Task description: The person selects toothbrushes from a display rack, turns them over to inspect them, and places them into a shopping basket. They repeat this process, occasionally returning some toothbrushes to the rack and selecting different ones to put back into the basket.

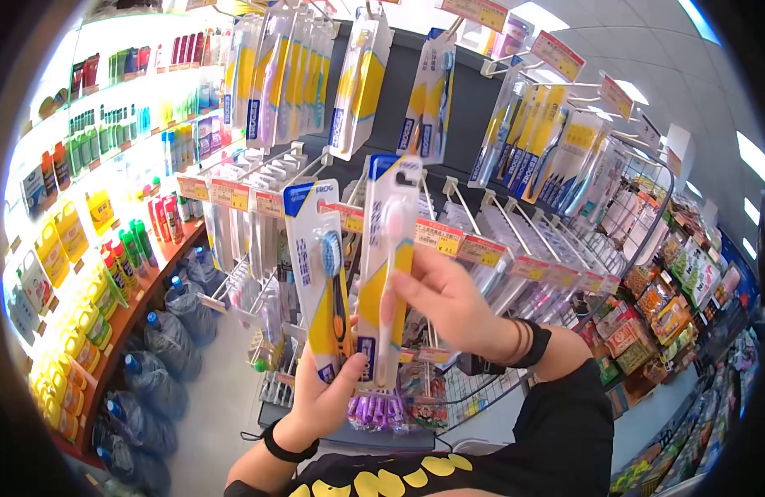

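Observation:
My left hand (323, 402) is closed around the lower ends of two blister-packed toothbrushes, its thumb across the front. One is a packaged blue and orange-black toothbrush (332, 257) on a white, yellow and blue card. Beside it, to the right and slightly higher, is a packaged pink toothbrush (391, 290) on a similar card. My right hand (449, 298) pinches the right edge of the pink toothbrush's pack, thumb on the front. Both packs are held upright before the display rack, their backs hidden from me.
A dark rack panel (316, 91) carries hooks with more packed toothbrushes (287, 74) and red price labels (482, 248). Shelves of bottles (64, 232) curve along the left, with large water jugs (163, 335) on the floor below. Snack bags (672, 319) hang at the right.

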{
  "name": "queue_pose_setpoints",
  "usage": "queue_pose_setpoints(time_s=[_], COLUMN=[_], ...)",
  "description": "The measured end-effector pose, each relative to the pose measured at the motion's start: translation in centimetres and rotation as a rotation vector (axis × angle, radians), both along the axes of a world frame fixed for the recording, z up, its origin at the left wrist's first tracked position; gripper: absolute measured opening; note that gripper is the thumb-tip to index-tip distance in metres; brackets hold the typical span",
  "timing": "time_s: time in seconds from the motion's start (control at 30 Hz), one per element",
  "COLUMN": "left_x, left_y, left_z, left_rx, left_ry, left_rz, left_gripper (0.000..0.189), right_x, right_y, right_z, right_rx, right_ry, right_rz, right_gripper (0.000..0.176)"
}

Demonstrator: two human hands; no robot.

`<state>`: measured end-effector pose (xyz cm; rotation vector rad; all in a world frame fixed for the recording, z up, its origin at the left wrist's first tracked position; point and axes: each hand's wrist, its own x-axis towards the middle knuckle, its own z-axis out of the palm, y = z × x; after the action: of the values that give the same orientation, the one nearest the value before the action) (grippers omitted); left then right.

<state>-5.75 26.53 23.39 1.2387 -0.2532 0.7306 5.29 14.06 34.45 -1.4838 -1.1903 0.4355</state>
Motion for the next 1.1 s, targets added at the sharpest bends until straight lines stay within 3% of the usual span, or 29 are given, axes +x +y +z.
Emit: queue_pose_setpoints(time_s=[0.1, 0.33, 0.83, 1.03, 1.1], left_x=[-0.1, 0.3, 0.9, 0.3, 0.2], left_y=[0.1, -0.2, -1.1, -1.2, -1.5], left_z=[-0.2, -0.9, -2.2, -1.2, -1.0], left_rx=[-0.146, -0.257, -0.285, -0.337, -0.346], left_ry=[0.099, 0.113, 0.141, 0.148, 0.151], left_rz=[-0.263, -0.368, -0.319, -0.410, -0.365], left_gripper=[0.045, 0.041, 0.037, 0.036, 0.041], right_x=[0.1, 0.3, 0.5, 1.1, 1.7], right_y=[-0.4, -0.7, -1.2, -1.2, -2.4], right_z=[0.6, -0.1, 0.3, 0.2, 2.1], right_rx=[0.104, 0.140, 0.154, 0.209, 0.207], right_ry=[0.041, 0.084, 0.052, 0.077, 0.056], right_rz=[0.002, 0.018, -0.019, 0.010, -0.027], right_gripper=[0.016, 0.020, 0.020, 0.020, 0.021])
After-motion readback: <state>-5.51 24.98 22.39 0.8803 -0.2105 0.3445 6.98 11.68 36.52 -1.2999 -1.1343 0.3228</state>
